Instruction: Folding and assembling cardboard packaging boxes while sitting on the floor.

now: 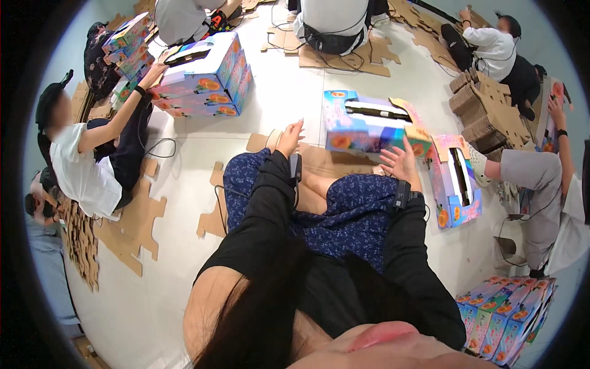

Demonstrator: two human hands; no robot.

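My left hand point(290, 139) is held above my left knee, fingers stretched out and nothing in it. My right hand point(402, 163) is open with spread fingers, palm up, just in front of a printed carton point(369, 130). Whether its fingertips touch the carton I cannot tell. This carton is blue, pink and purple with orange fruit pictures and a dark slot along its top. A similar carton point(444, 184) stands to the right of my right hand. Flat brown cardboard point(319, 161) lies on the floor before my crossed legs.
Stacked printed cartons point(209, 83) stand ahead left, with a co-worker's hand on them. More cartons point(501, 313) are packed together at the lower right. Folded cardboard point(485, 111) is piled at the right. Several people sit around on cardboard sheets point(132, 237), with cables on the floor.
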